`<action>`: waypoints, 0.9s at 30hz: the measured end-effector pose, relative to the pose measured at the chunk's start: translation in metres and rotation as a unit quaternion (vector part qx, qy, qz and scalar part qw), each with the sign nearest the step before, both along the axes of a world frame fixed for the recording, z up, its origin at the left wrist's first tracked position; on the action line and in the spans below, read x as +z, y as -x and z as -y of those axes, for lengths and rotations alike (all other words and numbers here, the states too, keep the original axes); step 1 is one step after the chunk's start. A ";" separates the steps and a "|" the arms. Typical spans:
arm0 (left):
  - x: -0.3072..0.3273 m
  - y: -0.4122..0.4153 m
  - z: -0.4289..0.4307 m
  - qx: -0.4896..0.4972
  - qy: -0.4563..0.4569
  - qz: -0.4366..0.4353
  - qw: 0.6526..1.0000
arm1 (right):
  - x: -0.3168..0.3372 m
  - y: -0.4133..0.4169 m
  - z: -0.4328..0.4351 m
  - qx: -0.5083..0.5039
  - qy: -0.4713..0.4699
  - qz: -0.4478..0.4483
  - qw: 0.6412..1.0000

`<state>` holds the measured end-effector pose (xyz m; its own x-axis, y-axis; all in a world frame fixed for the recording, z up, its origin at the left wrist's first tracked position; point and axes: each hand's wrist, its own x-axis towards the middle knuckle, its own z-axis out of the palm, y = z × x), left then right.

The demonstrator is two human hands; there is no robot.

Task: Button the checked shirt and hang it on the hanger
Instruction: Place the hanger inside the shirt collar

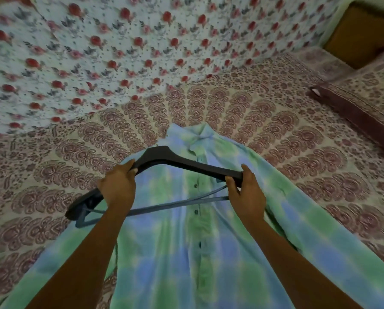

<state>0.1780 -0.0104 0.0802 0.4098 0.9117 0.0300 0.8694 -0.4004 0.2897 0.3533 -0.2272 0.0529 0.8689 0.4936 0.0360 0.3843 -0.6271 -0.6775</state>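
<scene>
Two bare forearms reach out, left hand [117,184] and right hand [246,188] each gripping a hanger [186,162] end above the buttoned checked shirt [186,253] on the bed [298,134]; next, probably feeding the hanger into the collar.

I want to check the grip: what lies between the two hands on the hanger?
In the head view, only the hanger's dark bar spans between the left hand and right hand, above the buttoned shirt.
</scene>
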 end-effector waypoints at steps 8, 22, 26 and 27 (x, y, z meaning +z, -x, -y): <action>-0.032 -0.010 -0.057 0.078 0.039 0.052 0.995 | -0.048 -0.028 -0.053 0.034 -0.161 -0.150 0.975; -0.061 0.003 -0.084 0.167 -0.005 0.067 0.984 | -0.115 -0.040 -0.140 0.086 0.160 0.059 0.982; -0.062 0.006 -0.080 0.178 0.007 0.083 0.981 | -0.110 -0.045 -0.148 0.105 0.219 0.100 0.965; -0.063 0.006 -0.079 0.181 0.010 0.090 0.979 | -0.108 -0.048 -0.150 0.107 0.230 0.102 0.962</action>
